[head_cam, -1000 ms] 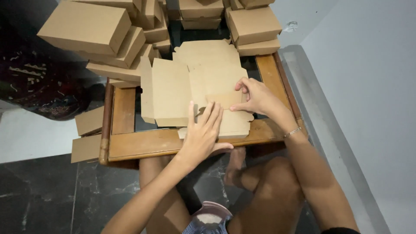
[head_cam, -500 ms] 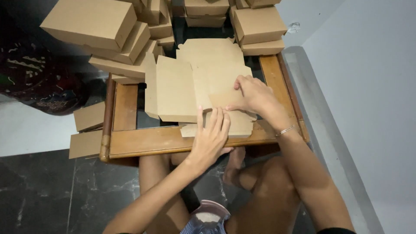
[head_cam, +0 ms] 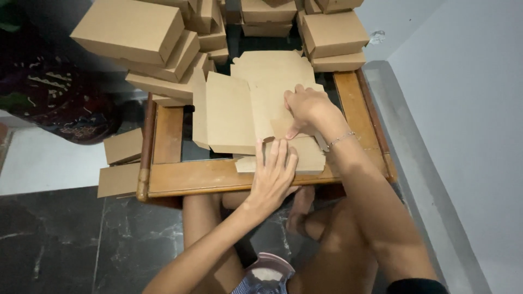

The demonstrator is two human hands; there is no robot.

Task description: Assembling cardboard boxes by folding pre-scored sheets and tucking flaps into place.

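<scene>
left hand flat, pressing cardboard blank near edge; right hand pinching its flap.

Stacked boxes cut off at the top edge — flat cardboard partly hidden under hands

Plain brown cardboard boxes, closed and rectangular, stand stacked at the far left of the desk and at the far right. Between the stacks a flat, unfolded brown box sheet lies on the desk. Two small flat cardboard pieces lie off the desk's left edge, one nearer than the other.
</scene>
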